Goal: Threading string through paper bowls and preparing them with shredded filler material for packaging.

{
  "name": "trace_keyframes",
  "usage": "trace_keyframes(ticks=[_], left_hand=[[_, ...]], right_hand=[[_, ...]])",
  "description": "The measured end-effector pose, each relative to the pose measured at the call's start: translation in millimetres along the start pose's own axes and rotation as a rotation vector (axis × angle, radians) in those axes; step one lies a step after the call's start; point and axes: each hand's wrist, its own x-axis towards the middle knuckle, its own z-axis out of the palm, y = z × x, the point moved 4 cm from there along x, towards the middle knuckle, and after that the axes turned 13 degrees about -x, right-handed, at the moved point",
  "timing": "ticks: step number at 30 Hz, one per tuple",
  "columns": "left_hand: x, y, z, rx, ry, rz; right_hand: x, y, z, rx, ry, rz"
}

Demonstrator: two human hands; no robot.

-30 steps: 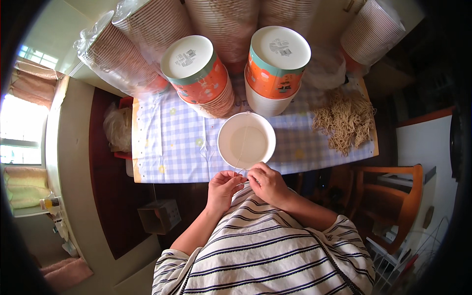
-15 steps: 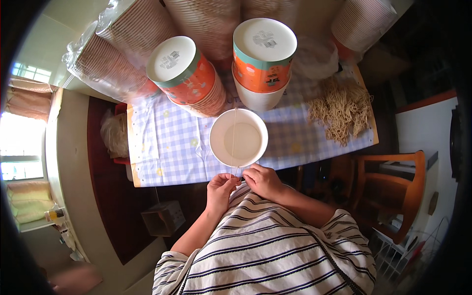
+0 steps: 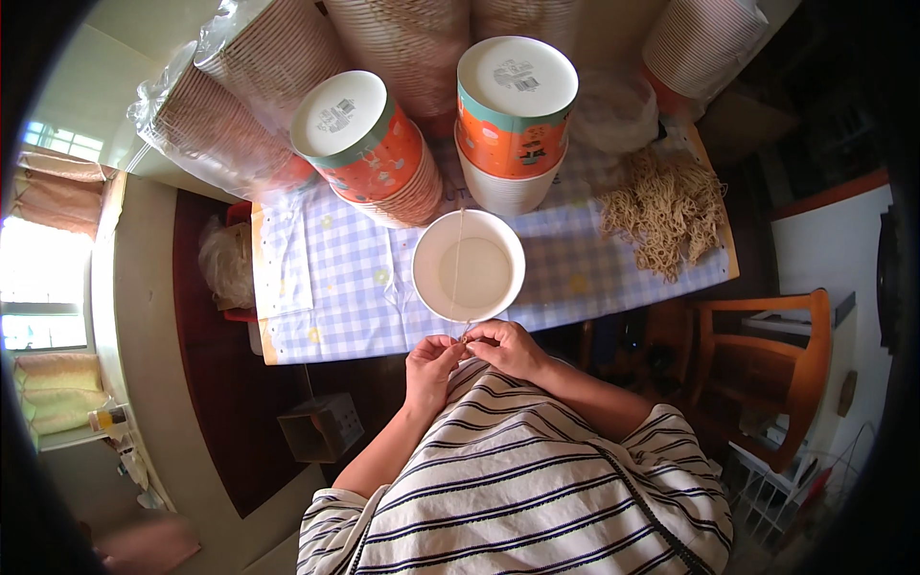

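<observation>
One checked tablecloth (image 3: pixel 335 278), one white bowl (image 3: pixel 503 278), string (image 3: pixel 457 259) in two hands (image 3: pixel 514 352)

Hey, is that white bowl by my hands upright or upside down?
Upright: looking down, the white bowl shows its open mouth and inner base.

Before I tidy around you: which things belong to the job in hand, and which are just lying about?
Apparently the job's: thin pale string; round white bowl; tangled tan string heap.
Probably lying about: brown wooden chair; grey-brown cardboard box.

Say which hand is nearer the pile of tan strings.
Right. The right hand is left of the pile and lower in view; the left hand is farther left.
</observation>
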Motion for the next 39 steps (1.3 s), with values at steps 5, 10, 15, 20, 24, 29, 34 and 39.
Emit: trace_keyframes(ticks=[5,10,15,20,24,29,34,39], left_hand=[[0,3,2,0.085,-0.081,0.108],[0,3,8,0.184,-0.096,0.142],[-1,6,17,0.318,-0.085,0.202],[1,7,18,0.445,-0.049,0.286],[-2,7,21,0.492,-0.062,0.324],[-3,6,18,0.517,-0.057,0.367],[-3,6,17,0.611,-0.056,0.447],[-2,6,16,0.638,-0.076,0.518]], right_hand=[[0,-1,0,0.012,0.006,0.026],[0,0,-4,-0.048,0.031,0.03],[-1,0,-9,-0.171,0.179,-0.043],[-2,14,-11,0.136,0.078,0.16],[-3,16,-9,0.371,0.01,0.279],[-5,15,-6,0.561,-0.045,0.409],[-5,17,-1,0.667,-0.044,0.451],[-4,18,2,0.757,-0.037,0.512]])
